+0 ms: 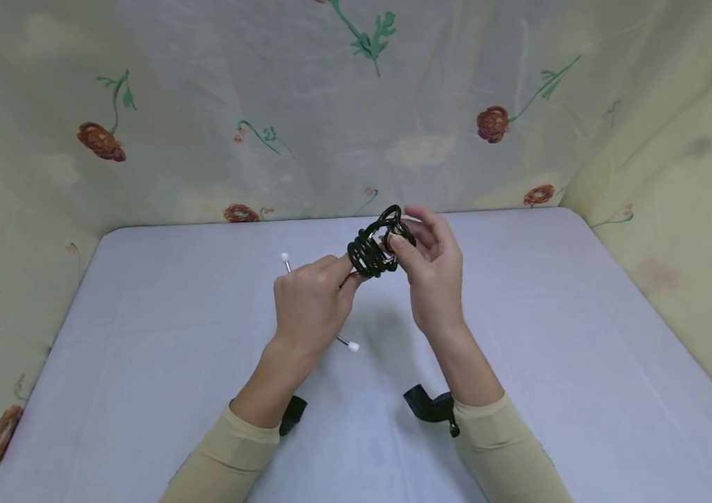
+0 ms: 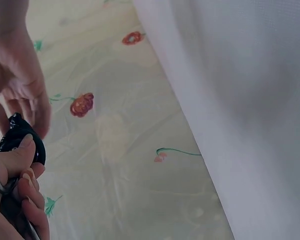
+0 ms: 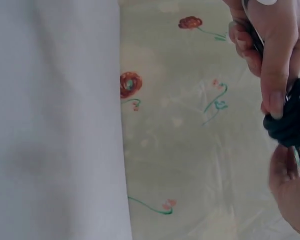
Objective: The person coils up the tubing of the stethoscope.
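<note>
The right hand (image 1: pixel 434 279) pinches a bundle of thin, glossy black cord wound into tight loops (image 1: pixel 376 246), thumb and fingertips pressed on its right-hand end; one larger loop stands up above the thumb. The left hand (image 1: pixel 311 300) closes on the bundle's left-hand end, index finger extended along the coils and the remaining fingers curled around a thin metal rod with small white ball tips (image 1: pixel 351 345). One white tip projects past the knuckles on the far side; the other projects beneath the heel of the hand on the near side. In the left wrist view the thumb lies flat on the rounded, shiny black coils (image 2: pixel 25 142), and the rod passes between the curled fingers (image 2: pixel 27 192). In the right wrist view the coils (image 3: pixel 290 120) appear as stacked, rope-like turns, with the left hand's index finger (image 3: pixel 276 82) pressed against them. The bundle is held in the air above the middle of the counter, which is covered with a smooth, matte, pale lavender cloth (image 1: pixel 582 335). Cream sleeves (image 1: pixel 506 454) cover both forearms, each carrying a black camera mount (image 1: pixel 429 406). A wrinkled, pale cream fabric backdrop printed with red flowers on green stems (image 1: pixel 494 124) encloses the counter at the back and on both sides.
</note>
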Motion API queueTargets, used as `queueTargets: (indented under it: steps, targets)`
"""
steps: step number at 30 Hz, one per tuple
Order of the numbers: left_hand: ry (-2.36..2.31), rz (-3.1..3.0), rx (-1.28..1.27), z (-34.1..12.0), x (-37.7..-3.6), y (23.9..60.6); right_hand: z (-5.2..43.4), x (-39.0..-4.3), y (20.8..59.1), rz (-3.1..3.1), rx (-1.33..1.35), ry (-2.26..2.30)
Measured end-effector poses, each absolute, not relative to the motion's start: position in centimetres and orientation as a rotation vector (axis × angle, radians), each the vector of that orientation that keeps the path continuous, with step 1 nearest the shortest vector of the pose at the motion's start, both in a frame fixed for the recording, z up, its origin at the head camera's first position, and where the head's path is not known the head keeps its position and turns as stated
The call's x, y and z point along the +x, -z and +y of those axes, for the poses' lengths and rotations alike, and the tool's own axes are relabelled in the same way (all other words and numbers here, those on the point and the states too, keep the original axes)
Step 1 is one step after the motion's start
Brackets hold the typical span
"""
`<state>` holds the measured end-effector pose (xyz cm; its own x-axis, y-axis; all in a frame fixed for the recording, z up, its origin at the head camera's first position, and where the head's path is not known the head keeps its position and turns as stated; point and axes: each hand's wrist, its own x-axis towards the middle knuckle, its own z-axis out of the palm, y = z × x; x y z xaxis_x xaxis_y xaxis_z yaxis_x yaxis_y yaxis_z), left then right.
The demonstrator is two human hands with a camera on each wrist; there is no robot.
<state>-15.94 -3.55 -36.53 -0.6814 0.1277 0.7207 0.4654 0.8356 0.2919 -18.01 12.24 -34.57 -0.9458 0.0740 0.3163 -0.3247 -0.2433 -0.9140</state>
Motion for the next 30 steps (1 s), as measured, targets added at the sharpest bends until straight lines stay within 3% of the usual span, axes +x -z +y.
queueTargets:
  steps: [30]
  targets:
    - [0.492,-2.237,-0.470,-2.88,-15.73,37.14,12.68,-18.43,35.38,-1.980,0.114,-2.083]
